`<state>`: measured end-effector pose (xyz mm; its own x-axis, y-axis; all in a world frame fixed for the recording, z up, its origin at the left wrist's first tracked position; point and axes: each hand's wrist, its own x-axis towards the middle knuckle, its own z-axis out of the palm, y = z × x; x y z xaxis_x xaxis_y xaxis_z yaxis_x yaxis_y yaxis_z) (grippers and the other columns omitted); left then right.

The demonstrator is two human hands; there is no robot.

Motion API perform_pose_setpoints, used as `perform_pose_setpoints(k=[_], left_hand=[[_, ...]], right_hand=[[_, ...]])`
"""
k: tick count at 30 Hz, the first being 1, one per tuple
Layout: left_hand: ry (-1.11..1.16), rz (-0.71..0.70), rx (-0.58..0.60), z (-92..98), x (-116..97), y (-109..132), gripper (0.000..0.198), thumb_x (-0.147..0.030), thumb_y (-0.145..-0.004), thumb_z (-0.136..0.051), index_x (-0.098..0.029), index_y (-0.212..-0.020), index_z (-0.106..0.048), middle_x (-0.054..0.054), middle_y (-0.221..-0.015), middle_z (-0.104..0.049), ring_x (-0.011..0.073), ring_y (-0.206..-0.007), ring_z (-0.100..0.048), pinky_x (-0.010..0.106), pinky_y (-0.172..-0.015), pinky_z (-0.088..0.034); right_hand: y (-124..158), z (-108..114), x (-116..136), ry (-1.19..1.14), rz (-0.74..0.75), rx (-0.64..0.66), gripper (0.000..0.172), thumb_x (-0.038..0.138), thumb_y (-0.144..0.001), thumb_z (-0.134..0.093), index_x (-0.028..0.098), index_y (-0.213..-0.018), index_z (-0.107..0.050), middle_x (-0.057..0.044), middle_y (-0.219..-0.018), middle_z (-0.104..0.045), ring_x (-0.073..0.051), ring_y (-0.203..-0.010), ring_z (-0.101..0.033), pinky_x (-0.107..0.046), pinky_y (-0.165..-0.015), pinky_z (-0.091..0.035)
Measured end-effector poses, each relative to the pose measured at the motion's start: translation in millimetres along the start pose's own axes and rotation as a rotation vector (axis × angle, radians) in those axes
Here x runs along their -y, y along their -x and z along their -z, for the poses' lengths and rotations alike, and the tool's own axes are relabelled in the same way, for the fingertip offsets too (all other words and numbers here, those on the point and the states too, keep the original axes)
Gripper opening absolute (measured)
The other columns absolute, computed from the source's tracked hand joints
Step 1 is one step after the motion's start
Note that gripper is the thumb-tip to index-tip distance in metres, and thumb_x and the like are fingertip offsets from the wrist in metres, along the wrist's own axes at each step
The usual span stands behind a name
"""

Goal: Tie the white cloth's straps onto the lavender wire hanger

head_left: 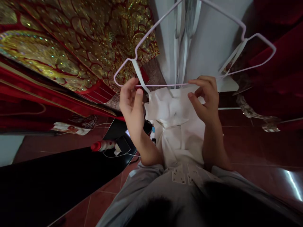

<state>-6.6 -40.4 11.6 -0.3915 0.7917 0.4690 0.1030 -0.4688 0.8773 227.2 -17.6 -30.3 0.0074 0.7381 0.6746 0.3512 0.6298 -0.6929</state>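
A white garment [175, 110] hangs in front of me by thin straps from a pale pink hanger [163, 85]. Its left strap [139, 73] loops over the hanger's left notch, and the right strap [233, 58] over the right notch. My left hand [132, 99] is beside the left strap, thumb and fingers curled but apart, with nothing visible between them. Near the top right edge of the garment is my right hand [204, 96], its index fingertip by the hanger's lower bar and its thumb apart below, also holding nothing visible.
Red and gold sequined clothing [94, 41] hangs at the left, dark red cloth [281, 69] at the right. A black table [94, 167] at lower left bears a red-capped bottle [101, 145], a black box [123, 145] and a cable. Reddish tiles [260, 148] cover the floor.
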Motion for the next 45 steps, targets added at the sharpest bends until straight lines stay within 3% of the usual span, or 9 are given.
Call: perform_pose_setpoints(k=[6,9,12,21,25,29,34,38,45], left_hand=[[0.084,0.175,0.213,-9.4,-3.0,2.5,0.043,-0.06,-0.093,-0.076,-0.03,-0.123,-0.075,0.008,-0.113,-0.076,0.0273,-0.096,-0.07,0.035,-0.065,-0.05],[0.245,0.199,0.242,-10.9,-16.2,-8.0,0.043,-0.063,-0.086,-0.079,-0.031,-0.115,-0.081,0.009,-0.105,-0.077,0.0205,-0.072,-0.063,0.03,-0.047,-0.037],[0.398,0.146,0.16,-3.0,-23.5,-20.7,0.036,-0.06,-0.089,-0.072,-0.034,-0.111,-0.084,0.004,-0.12,-0.078,0.0126,-0.06,-0.052,0.027,-0.039,-0.021],[0.312,0.04,-0.287,23.2,19.9,-18.0,0.017,-0.028,-0.097,-0.073,-0.032,-0.11,-0.083,-0.002,-0.127,-0.077,0.0054,-0.068,-0.062,0.021,-0.042,-0.023],[0.136,0.03,-0.093,21.4,35.2,-14.2,0.021,-0.027,-0.104,-0.065,-0.03,-0.123,-0.074,0.001,-0.126,-0.076,0.0079,-0.07,-0.065,0.023,-0.047,-0.023],[0.232,0.207,0.06,-3.2,27.6,-3.3,0.025,-0.044,-0.102,-0.065,-0.021,-0.103,-0.075,0.008,-0.103,-0.08,0.0096,-0.058,-0.058,0.025,-0.043,-0.023],[0.249,0.216,0.052,-30.7,11.3,9.5,0.02,-0.045,-0.099,-0.071,-0.026,-0.094,-0.067,0.005,-0.107,-0.08,0.0122,-0.061,-0.062,0.026,-0.044,-0.034],[0.273,0.207,0.026,-32.1,10.6,9.2,0.018,-0.042,-0.101,-0.068,-0.027,-0.092,-0.063,0.003,-0.103,-0.079,0.0127,-0.058,-0.057,0.028,-0.045,-0.035],[0.254,0.207,0.028,-33.2,12.9,6.7,0.024,-0.045,-0.099,-0.072,-0.026,-0.091,-0.059,0.002,-0.095,-0.076,0.0111,-0.05,-0.042,0.029,-0.047,-0.034]], right_hand=[[1.2,-2.8,-2.4,0.039,-0.027,0.006,0.029,0.043,-0.097,-0.064,0.035,-0.124,-0.071,-0.005,-0.12,-0.06,-0.014,-0.08,-0.055,-0.034,-0.069,-0.056],[2.0,-2.6,-2.6,0.028,-0.039,0.011,0.029,0.045,-0.097,-0.063,0.037,-0.124,-0.07,-0.004,-0.121,-0.06,-0.016,-0.085,-0.058,-0.037,-0.073,-0.058],[2.1,-0.6,-2.1,0.022,-0.044,0.028,0.028,0.042,-0.097,-0.063,0.038,-0.124,-0.07,-0.004,-0.122,-0.061,-0.017,-0.085,-0.059,-0.037,-0.071,-0.057],[1.6,0.9,-1.8,0.007,-0.063,0.057,0.032,0.041,-0.096,-0.064,0.038,-0.128,-0.07,-0.006,-0.121,-0.065,-0.019,-0.087,-0.065,-0.042,-0.074,-0.064],[1.9,0.5,-1.2,0.0,-0.054,0.05,0.033,0.04,-0.096,-0.064,0.039,-0.128,-0.071,-0.006,-0.122,-0.066,-0.019,-0.087,-0.065,-0.042,-0.074,-0.064],[2.5,-0.9,0.7,-0.018,-0.012,0.052,0.033,0.038,-0.097,-0.065,0.04,-0.129,-0.071,-0.005,-0.126,-0.068,-0.02,-0.094,-0.069,-0.038,-0.071,-0.062],[4.6,2.5,-15.1,-0.02,0.035,-0.282,0.021,0.036,-0.096,-0.066,0.039,-0.115,-0.075,-0.004,-0.123,-0.069,-0.025,-0.101,-0.07,-0.036,-0.061,-0.056],[5.9,11.3,-39.7,0.038,0.022,-0.627,0.023,0.039,-0.092,-0.073,0.033,-0.114,-0.068,-0.007,-0.12,-0.063,-0.018,-0.078,-0.061,-0.034,-0.054,-0.049],[4.6,15.5,-39.8,-0.176,-0.147,-0.461,0.019,0.037,-0.089,-0.079,0.035,-0.104,-0.068,0.004,-0.073,-0.06,-0.012,-0.052,-0.049,-0.028,-0.048,-0.045]])
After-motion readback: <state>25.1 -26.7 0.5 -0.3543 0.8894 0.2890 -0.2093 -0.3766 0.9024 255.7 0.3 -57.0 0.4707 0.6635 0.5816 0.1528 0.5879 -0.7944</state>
